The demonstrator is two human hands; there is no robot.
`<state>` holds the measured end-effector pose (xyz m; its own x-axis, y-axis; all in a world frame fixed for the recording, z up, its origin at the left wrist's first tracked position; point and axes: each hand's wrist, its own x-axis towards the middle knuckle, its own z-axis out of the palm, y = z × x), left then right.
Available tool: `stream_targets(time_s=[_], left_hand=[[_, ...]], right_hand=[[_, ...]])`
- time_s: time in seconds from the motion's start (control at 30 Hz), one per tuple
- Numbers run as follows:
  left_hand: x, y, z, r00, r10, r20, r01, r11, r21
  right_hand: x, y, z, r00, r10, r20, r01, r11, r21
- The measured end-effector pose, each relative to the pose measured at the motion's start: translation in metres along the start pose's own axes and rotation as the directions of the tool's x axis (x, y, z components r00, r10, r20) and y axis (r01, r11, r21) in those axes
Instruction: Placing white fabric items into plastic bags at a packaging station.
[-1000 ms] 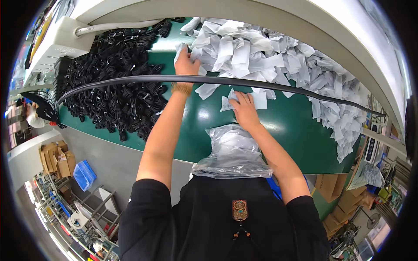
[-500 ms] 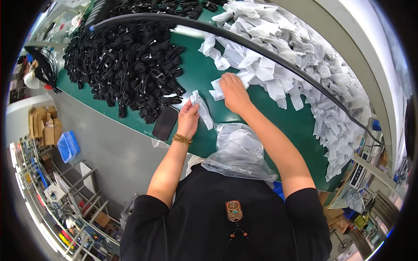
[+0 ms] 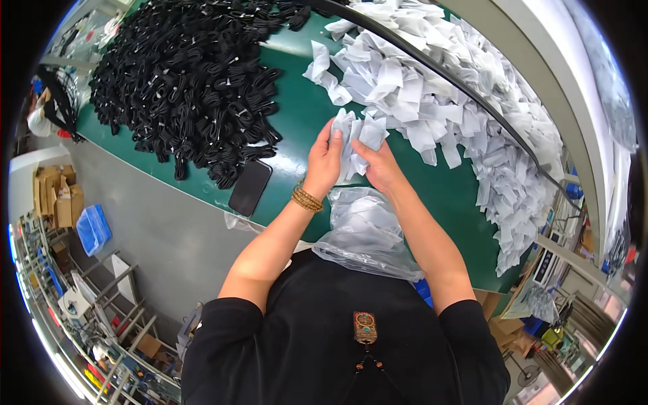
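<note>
Over the green table (image 3: 442,209), my left hand (image 3: 325,162) is closed on a narrow white packet (image 3: 343,127) held upright. Right beside it, my right hand (image 3: 382,167) grips more white packets (image 3: 373,132), its thumb pressed on their front. The two bunches almost touch, and what the packets contain cannot be made out. A crumpled clear plastic bag (image 3: 364,219) lies between my forearms at the table's near edge, with pale contents showing through. Beyond my hands to the right spreads a large heap of white packets (image 3: 432,88).
Coiled black cables (image 3: 196,88) form a big pile at the far left. A dark phone (image 3: 251,187) lies near the left table edge. A black tube (image 3: 466,86) arches over the packet heap. Cardboard boxes (image 3: 57,196) and a blue bin (image 3: 93,229) stand off to the left.
My left hand has moved right and away from me with its packet. My right hand has lifted packets from the table, and both hands have come together.
</note>
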<state>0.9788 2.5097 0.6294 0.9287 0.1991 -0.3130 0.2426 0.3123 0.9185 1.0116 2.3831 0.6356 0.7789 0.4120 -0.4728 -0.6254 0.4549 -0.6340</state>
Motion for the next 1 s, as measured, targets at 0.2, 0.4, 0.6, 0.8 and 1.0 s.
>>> stream_targets(time_s=[0.2, 0.4, 0.6, 0.8, 1.0], left_hand=[[-0.005, 0.008, 0.016, 0.958, 0.021, 0.287, -0.077, 0.98, 0.186], [-0.015, 0.029, 0.031, 0.825, 0.011, 0.565, 0.235, 0.903, -0.361], [-0.058, 0.092, 0.025, 0.849, 0.068, 0.524, -0.2, 0.959, 0.2], [-0.171, 0.123, -0.037, 0.467, -0.001, 0.884, -0.775, 0.481, 0.41], [-0.18, 0.08, -0.048, 0.532, -0.182, 0.827, -0.817, 0.146, 0.558]], right_hand=[[-0.026, -0.015, 0.002, 0.982, -0.186, -0.039, 0.174, 0.961, -0.214], [-0.037, -0.026, 0.001, 0.949, -0.309, -0.061, 0.283, 0.922, -0.264], [-0.092, -0.055, -0.017, 0.927, -0.37, 0.057, 0.369, 0.877, -0.308], [-0.223, -0.076, 0.009, 0.694, -0.647, 0.317, 0.585, 0.762, 0.276], [-0.238, -0.032, 0.048, 0.813, -0.437, 0.383, 0.482, 0.876, -0.023]])
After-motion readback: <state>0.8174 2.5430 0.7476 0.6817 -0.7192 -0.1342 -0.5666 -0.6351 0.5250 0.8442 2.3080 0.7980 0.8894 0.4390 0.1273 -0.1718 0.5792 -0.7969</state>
